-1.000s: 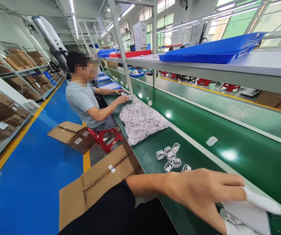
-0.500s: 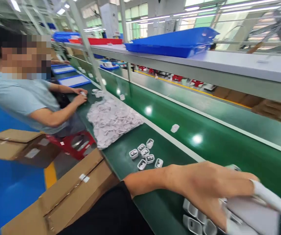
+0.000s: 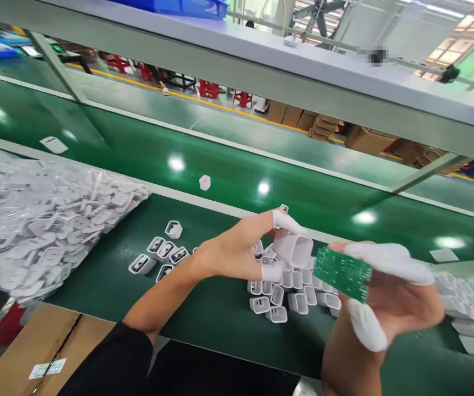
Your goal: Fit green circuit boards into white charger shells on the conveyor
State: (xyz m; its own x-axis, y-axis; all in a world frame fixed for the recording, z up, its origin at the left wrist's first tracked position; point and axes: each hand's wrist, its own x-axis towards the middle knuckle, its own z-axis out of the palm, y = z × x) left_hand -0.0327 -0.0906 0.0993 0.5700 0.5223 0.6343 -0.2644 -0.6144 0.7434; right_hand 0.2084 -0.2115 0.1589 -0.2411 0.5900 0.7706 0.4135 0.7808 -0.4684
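Note:
My left hand point(image 3: 237, 245), with white finger covers on its fingertips, grips a white plastic housing point(image 3: 295, 250) whose open end faces right. Closed around a green circuit board point(image 3: 339, 272) is my right hand point(image 3: 402, 297), also in white finger covers. The board's left edge is close to the mouth of the housing; whether they touch I cannot tell. Beneath both hands, several empty white housings point(image 3: 278, 313) stand grouped on the green bench point(image 3: 220, 319). Left of my left forearm lie several housings with dark parts inside point(image 3: 165, 249).
A clear bag of white plastic pieces point(image 3: 55, 220) fills the left of the bench. More white housings point(image 3: 472, 313) are stacked at the right. Behind runs a green conveyor belt point(image 3: 228, 192) carrying a few white pieces, under a long shelf point(image 3: 261, 66). A cardboard box point(image 3: 50, 341) stands front left.
The view has swung right and down, and the co-worker is out of view. My right hand with the circuit board has come into view. My left hand now shows gripping a housing.

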